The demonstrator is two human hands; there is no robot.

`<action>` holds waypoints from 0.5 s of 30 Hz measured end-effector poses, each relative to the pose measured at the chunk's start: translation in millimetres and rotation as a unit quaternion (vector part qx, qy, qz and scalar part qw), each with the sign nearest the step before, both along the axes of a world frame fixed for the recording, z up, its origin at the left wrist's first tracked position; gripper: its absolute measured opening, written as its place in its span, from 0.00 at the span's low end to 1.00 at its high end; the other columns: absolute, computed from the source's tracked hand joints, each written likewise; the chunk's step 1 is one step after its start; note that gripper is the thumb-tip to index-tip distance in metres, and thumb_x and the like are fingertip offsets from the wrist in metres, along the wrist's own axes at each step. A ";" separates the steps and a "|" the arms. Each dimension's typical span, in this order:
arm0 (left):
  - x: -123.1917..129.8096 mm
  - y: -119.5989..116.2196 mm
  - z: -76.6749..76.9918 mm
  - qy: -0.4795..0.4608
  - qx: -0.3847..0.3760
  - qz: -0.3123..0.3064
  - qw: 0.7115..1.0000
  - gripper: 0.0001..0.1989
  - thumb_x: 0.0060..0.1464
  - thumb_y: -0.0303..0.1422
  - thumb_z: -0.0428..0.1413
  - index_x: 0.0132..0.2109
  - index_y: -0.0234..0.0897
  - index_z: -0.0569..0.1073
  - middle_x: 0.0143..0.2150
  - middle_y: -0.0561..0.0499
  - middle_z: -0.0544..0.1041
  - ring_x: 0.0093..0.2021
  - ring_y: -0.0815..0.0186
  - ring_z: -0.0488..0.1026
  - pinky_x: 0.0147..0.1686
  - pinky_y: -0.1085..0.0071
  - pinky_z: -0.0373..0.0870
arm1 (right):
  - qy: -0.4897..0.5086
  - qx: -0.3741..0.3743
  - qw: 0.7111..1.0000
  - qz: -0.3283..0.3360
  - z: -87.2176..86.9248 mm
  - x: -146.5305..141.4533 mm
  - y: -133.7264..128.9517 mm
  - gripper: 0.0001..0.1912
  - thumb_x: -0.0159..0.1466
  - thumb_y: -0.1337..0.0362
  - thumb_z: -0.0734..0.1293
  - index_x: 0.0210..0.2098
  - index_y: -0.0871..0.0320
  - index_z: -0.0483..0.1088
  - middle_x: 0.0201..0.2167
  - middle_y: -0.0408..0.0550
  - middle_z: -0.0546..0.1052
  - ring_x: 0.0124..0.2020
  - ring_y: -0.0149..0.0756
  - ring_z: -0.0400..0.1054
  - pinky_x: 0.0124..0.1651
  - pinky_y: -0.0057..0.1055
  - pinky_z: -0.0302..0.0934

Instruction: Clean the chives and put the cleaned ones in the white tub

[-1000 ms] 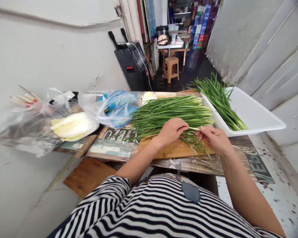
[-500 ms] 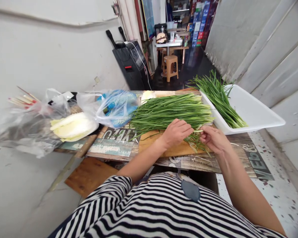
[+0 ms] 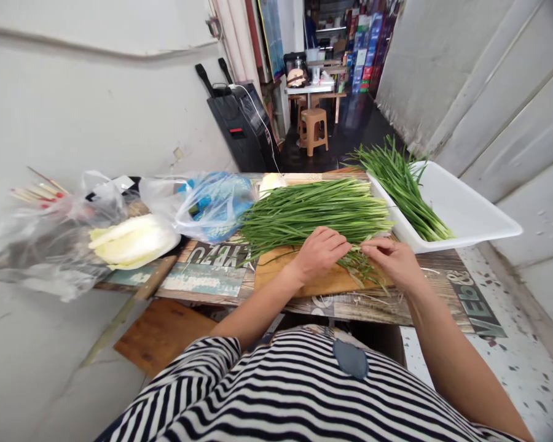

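My left hand [image 3: 323, 253] and my right hand [image 3: 394, 261] face each other over the near side of the cutting board [image 3: 270, 261], fingertips close but apart; the fingers of each are drawn in together, though whether they are clamped on a stalk I cannot tell; just beyond my knuckles lies the big heap of green stalks [image 3: 313, 212], laid side by side, leafy tips to my left and pale ends to my right, mostly covering the board; under my fingers is a small tangle of trimmings [image 3: 359, 267], which I take for waste picked off; to my right the white tray [image 3: 470, 202] holds one bunch [image 3: 408, 190], its leaves poking out over the far left corner and much of the floor bare; I judge that bunch done and the far larger heap left, so I seem nearer the start than the end
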State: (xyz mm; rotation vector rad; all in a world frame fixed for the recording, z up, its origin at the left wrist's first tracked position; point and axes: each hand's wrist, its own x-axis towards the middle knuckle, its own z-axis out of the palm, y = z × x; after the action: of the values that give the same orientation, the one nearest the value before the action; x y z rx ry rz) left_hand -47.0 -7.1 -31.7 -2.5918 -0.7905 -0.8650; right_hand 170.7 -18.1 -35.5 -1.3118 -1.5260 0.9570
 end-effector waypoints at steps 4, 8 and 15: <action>-1.4 1.8 -3.7 -0.008 -0.070 0.036 0.997 0.13 0.66 0.30 0.44 0.45 0.36 0.73 0.42 0.46 0.77 0.41 0.65 0.72 0.43 0.67 0.66 | -0.142 0.135 0.970 -0.145 -1.0 6.0 18.1 0.17 0.62 0.53 0.64 0.39 0.58 0.77 0.35 0.52 0.77 0.30 0.38 0.66 0.36 0.37 0.61; -3.0 -0.5 -0.1 -0.062 -0.130 0.069 0.987 0.12 0.66 0.30 0.44 0.46 0.35 0.71 0.44 0.45 0.75 0.42 0.66 0.73 0.42 0.70 0.69 | -0.465 0.220 0.838 -0.182 5.1 14.8 37.9 0.13 0.65 0.65 0.59 0.36 0.58 0.76 0.39 0.56 0.77 0.40 0.44 0.62 0.41 0.41 0.53; -1.4 -2.6 12.6 -0.151 -0.192 0.126 0.962 0.10 0.63 0.31 0.49 0.46 0.35 0.74 0.38 0.47 0.76 0.37 0.66 0.73 0.39 0.71 0.70 | -0.361 0.178 0.909 -0.112 15.3 30.3 24.2 0.11 0.62 0.58 0.65 0.32 0.57 0.75 0.34 0.52 0.78 0.36 0.41 0.64 0.39 0.37 0.55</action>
State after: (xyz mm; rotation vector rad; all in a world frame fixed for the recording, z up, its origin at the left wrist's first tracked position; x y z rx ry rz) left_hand -48.4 -9.7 -19.1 -2.6176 -1.4696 -1.1370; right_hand 201.0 6.1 -20.1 -1.6054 -1.9147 0.0033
